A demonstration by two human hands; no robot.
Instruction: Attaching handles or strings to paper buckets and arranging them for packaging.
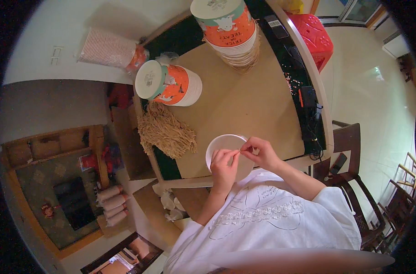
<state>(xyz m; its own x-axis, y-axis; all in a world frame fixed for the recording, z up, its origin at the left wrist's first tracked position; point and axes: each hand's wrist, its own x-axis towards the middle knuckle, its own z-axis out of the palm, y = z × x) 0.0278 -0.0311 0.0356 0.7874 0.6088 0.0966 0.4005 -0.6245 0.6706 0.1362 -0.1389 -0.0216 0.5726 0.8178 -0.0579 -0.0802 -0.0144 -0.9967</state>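
Over a white paper bucket at the table's near edge, my two hands meet with their fingertips almost touching. My left hand is closed in a pinch at the bucket's left side. From the right, my right hand pinches at the same spot. What lies between the fingertips is too small to make out. The bucket's rim shows around my hands, and its lower part is hidden by them and my white shirt. Left of the bucket lies a loose bundle of tan twisted cords.
A stack of orange and green paper buckets lies beyond the cords; a taller stack is at the far side. Wrapped buckets are far left. Small beads, a phone and a black device line the right edge. A red stool stands beyond.
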